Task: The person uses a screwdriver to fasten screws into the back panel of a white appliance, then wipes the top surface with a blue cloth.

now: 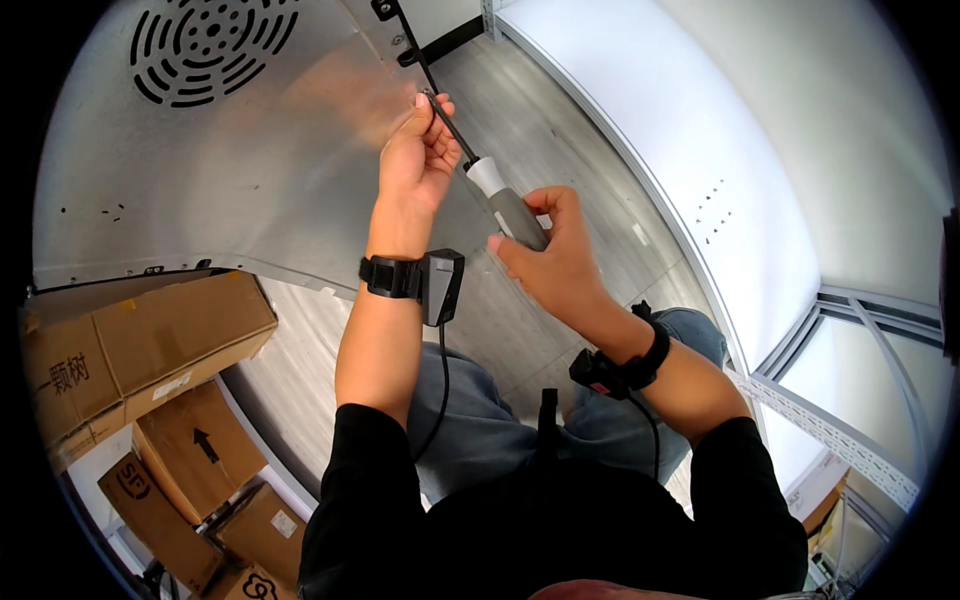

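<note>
Screwdriver (507, 205) sits in front of you, tilted, its white collar toward the upper left and its grey grip toward your right hand (563, 248). Your right hand wraps the grey grip, thumb on the near side and fingers on the far side. A dark shaft (456, 131) runs from the collar up to the fingertips of your left hand (418, 155). Your left hand is curled, thumb and fingertips drawn close together beside the shaft; you cannot tell whether they pinch the shaft or a small part. To the left of your left hand is a metal panel (270, 190) with a round slotted vent (213, 40). Pale floor (600, 150) shows beneath the tool. Each of your wrists carries a black strapped device. A white shelf (650, 110) borders the right side; cardboard boxes (150, 335) are stacked at lower left.
</note>
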A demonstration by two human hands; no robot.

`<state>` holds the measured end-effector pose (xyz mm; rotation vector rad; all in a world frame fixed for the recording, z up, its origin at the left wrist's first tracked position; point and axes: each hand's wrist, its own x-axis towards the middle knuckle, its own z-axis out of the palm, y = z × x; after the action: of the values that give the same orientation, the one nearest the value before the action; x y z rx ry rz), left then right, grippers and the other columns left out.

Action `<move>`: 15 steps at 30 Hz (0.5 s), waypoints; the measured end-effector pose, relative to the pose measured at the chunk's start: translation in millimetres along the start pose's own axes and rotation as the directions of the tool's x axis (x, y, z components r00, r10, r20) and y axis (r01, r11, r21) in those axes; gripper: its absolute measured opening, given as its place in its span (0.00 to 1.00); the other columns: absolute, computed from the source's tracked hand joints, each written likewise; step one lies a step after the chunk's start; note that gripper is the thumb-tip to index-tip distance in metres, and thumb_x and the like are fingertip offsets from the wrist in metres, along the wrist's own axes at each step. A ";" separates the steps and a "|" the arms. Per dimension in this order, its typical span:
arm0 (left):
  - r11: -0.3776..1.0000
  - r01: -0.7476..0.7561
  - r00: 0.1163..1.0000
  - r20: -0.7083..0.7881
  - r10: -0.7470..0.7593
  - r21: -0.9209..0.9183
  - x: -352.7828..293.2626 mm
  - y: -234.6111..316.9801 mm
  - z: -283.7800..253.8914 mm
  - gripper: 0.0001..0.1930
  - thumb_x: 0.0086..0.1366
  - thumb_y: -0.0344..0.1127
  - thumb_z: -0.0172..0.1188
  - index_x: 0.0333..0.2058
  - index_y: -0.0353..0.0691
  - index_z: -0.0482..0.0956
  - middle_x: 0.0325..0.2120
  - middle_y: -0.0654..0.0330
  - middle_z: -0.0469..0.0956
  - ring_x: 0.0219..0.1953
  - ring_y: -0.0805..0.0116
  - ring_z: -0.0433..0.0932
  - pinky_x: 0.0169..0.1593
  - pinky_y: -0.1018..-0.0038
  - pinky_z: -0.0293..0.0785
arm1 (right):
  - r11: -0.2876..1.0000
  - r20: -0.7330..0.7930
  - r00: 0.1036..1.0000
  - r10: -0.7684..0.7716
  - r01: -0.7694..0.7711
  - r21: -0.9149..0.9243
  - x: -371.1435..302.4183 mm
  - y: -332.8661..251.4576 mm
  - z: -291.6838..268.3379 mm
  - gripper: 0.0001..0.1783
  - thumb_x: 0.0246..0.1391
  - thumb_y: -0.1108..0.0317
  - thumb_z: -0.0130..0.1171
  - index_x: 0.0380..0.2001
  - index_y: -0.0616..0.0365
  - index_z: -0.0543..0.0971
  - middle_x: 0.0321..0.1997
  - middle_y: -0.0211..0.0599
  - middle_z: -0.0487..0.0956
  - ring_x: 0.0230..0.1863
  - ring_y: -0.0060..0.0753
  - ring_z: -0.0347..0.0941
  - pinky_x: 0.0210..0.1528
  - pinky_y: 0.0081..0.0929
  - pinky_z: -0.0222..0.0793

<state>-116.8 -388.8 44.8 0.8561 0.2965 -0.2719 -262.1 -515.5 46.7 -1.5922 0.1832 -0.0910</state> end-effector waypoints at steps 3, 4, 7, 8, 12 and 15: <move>1.000 -0.001 0.999 0.053 0.000 0.012 3.0 0.3 -7.8 0.11 0.67 0.40 0.52 0.39 0.38 0.76 0.29 0.66 0.80 0.29 0.81 0.77 0.33 0.84 0.72 | 0.971 0.056 0.982 0.180 -0.186 0.151 0.7 -6.9 -1.2 0.22 0.52 0.65 0.60 0.46 0.63 0.66 0.39 0.40 0.70 0.21 0.23 0.71 0.21 0.21 0.66; 1.000 0.000 0.997 0.079 -0.002 0.018 4.1 -0.3 -8.9 0.11 0.67 0.40 0.52 0.38 0.38 0.76 0.29 0.66 0.80 0.29 0.81 0.77 0.32 0.84 0.72 | 0.959 0.063 0.976 0.208 -0.216 0.182 1.7 -7.2 -2.8 0.22 0.52 0.65 0.60 0.46 0.63 0.66 0.37 0.39 0.70 0.20 0.22 0.71 0.20 0.21 0.65; 0.999 -0.018 0.999 0.049 0.016 0.035 4.9 -1.0 -9.7 0.11 0.67 0.40 0.52 0.39 0.38 0.76 0.29 0.66 0.80 0.28 0.81 0.76 0.32 0.85 0.71 | 0.922 0.152 0.927 0.344 -0.364 0.134 4.8 -10.1 -5.1 0.17 0.55 0.69 0.56 0.43 0.65 0.65 0.35 0.39 0.71 0.21 0.19 0.71 0.19 0.17 0.64; 1.000 -0.015 0.999 0.046 0.014 0.027 5.0 -1.0 -10.0 0.12 0.67 0.40 0.52 0.39 0.38 0.76 0.29 0.66 0.80 0.28 0.81 0.76 0.31 0.85 0.71 | 0.912 0.174 0.920 0.352 -0.379 0.159 6.3 -9.2 -5.2 0.16 0.56 0.68 0.55 0.43 0.65 0.66 0.35 0.39 0.72 0.21 0.19 0.71 0.19 0.17 0.64; 1.000 -0.001 0.997 0.077 0.001 0.006 7.0 -1.3 -11.3 0.12 0.67 0.40 0.52 0.39 0.37 0.76 0.28 0.65 0.80 0.27 0.80 0.76 0.31 0.84 0.71 | 0.970 0.005 0.975 0.221 -0.220 0.106 1.9 -2.2 6.0 0.14 0.59 0.63 0.51 0.40 0.65 0.68 0.32 0.36 0.73 0.18 0.19 0.69 0.19 0.18 0.63; 1.000 -0.006 0.997 0.081 0.006 0.004 8.7 -2.2 -12.0 0.12 0.67 0.40 0.52 0.39 0.37 0.76 0.28 0.65 0.80 0.27 0.80 0.76 0.31 0.83 0.72 | 0.971 0.018 0.974 0.226 -0.226 0.076 0.6 -10.4 4.8 0.15 0.59 0.61 0.50 0.41 0.64 0.69 0.30 0.34 0.72 0.17 0.19 0.67 0.19 0.18 0.62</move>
<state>-111.3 -381.9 32.7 0.8479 0.2181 -0.3012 -260.0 -510.6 56.9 -1.4839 0.3488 0.0854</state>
